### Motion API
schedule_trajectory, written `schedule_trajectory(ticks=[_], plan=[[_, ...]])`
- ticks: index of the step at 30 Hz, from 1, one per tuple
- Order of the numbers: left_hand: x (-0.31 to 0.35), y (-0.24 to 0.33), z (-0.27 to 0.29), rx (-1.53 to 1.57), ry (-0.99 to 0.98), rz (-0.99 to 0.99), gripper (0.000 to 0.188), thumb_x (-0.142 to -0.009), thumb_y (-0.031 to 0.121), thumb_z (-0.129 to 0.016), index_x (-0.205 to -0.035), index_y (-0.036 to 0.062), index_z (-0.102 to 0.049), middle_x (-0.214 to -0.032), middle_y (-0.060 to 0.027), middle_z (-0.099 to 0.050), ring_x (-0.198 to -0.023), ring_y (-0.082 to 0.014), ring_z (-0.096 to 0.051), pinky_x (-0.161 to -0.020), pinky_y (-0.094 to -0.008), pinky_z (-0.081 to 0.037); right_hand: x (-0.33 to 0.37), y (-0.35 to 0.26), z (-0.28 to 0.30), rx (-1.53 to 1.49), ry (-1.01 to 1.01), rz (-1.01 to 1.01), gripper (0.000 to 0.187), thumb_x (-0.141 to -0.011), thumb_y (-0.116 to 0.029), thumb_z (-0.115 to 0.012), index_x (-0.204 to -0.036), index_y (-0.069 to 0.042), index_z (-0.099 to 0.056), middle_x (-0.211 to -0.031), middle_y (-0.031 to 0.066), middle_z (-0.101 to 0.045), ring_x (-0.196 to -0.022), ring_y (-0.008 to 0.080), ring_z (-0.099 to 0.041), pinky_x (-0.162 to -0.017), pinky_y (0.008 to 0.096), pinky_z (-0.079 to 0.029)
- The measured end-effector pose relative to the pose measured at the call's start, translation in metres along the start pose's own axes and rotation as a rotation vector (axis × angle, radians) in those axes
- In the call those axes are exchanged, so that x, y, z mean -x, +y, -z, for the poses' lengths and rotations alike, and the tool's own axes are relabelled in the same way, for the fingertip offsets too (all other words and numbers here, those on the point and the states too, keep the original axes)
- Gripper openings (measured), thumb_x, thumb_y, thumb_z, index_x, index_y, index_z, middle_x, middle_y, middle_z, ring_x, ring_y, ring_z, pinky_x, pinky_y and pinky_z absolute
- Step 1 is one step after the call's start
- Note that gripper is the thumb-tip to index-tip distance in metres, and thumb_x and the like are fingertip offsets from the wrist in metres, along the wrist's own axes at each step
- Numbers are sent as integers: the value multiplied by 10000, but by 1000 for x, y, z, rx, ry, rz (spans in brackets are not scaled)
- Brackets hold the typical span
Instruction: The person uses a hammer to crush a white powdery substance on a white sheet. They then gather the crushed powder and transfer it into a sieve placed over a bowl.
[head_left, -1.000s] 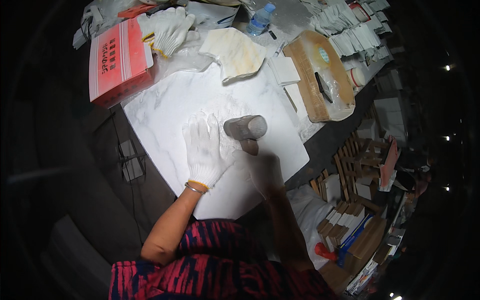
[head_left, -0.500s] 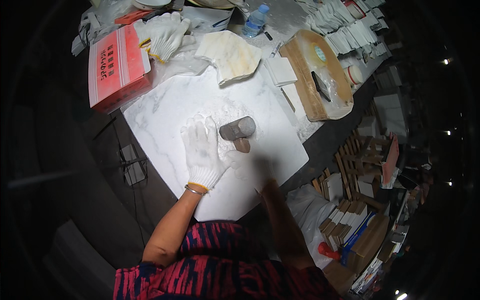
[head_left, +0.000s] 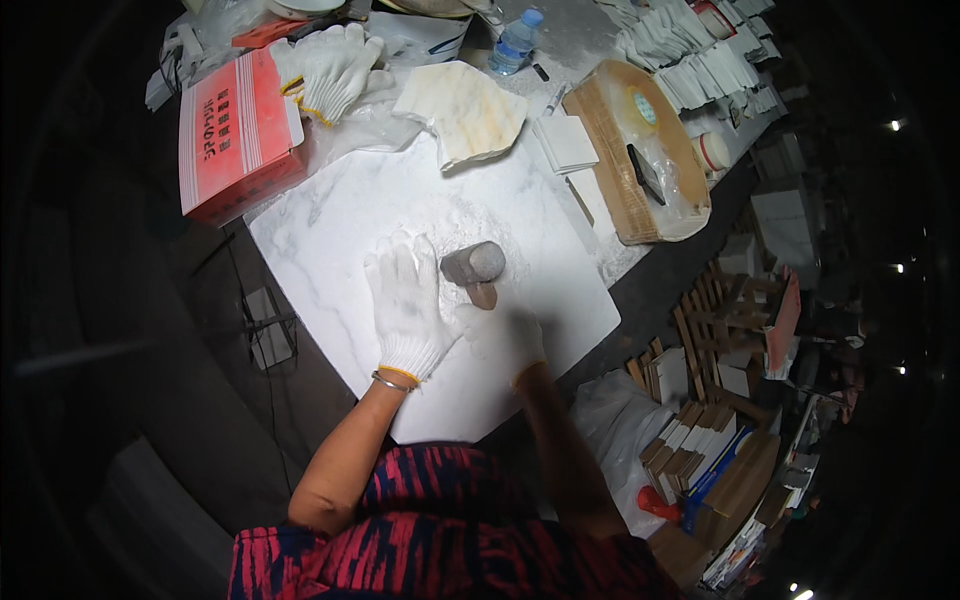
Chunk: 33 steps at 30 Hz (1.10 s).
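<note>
A white-gloved left hand, my left hand (head_left: 408, 305), lies flat with fingers stretched out on a white, grey-veined slab (head_left: 310, 240). Just right of its fingertips is a hammer (head_left: 472, 264) with a stubby grey head and a short brown handle. My right hand (head_left: 498, 338), gloved too, is closed around that handle. A dark smudge in the picture covers part of this hand and its fingers. White powder and crumbs (head_left: 450, 222) are scattered on the slab around and beyond the hammer head. Whether the head touches the slab, I cannot tell.
Beyond the powder lies a jagged cream stone piece (head_left: 465, 110). A red-and-white box (head_left: 235, 140) with spare gloves (head_left: 335, 70) stands far left. Small white tiles (head_left: 566, 143), a cardboard box (head_left: 640, 225) and a water bottle (head_left: 515, 45) are far right. Stacked tiles (head_left: 690, 445) sit below right.
The hammer head has tilted and shifted slightly toward me, and my right hand shows less blurred. My left hand stays flat on the slab. The whole view has shifted slightly.
</note>
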<state>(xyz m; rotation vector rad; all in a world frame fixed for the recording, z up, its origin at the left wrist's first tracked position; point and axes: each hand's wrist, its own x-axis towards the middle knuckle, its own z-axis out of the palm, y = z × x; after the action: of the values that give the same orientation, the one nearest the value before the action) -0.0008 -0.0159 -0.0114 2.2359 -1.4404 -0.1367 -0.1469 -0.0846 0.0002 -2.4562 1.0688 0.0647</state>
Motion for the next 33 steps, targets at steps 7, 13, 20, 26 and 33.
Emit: schedule_trajectory(ticks=[7,13,20,26,33], plan=[[11,-11,-15,-39,68,-26,1002,-753,505,-732,-1492,-87,-405,-1441,-334,-441,-1393,-519,-366,-1196,-653,-221,4,-82,113,-757,-14,-613,241,-863,-190,-721,-1020,-14,-671,-790,74,-649,-703,146,-647,-667,327,-532],[-1,2,-2,32,-58,16,1063,-730,565,-759,-1498,-86,-418,-1509,-357,-387,-1433,-524,-324,-1210,-648,-194,4,-35,24,-414,226,-392,376,-892,-302,-744,-1109,-10,-649,-951,124,-732,-905,311,-706,-833,374,-553],[5,-7,-13,-67,-5,-2,1094,-736,594,-746,-1519,-83,-394,-1522,-353,-380,-1460,-527,-295,-1226,-637,-176,-2,3,2,-95,180,18,357,-881,-280,-738,-1111,-19,-657,-902,122,-722,-811,289,-695,-764,380,-559],[7,-7,-5,7,-16,32,1049,-768,573,-735,-1515,-82,-398,-1513,-358,-396,-1425,-527,-345,-1206,-640,-214,12,-74,104,-817,76,-514,359,-874,-271,-733,-1069,19,-656,-783,37,-685,-617,102,-619,-612,284,-525],[1,-1,-4,-31,-15,19,1050,-724,528,-764,-1502,-79,-402,-1469,-348,-427,-1387,-522,-367,-1184,-644,-236,-12,-12,7,-538,-88,-451,301,-906,-268,-727,-1047,-19,-634,-925,163,-725,-843,318,-702,-739,398,-561]])
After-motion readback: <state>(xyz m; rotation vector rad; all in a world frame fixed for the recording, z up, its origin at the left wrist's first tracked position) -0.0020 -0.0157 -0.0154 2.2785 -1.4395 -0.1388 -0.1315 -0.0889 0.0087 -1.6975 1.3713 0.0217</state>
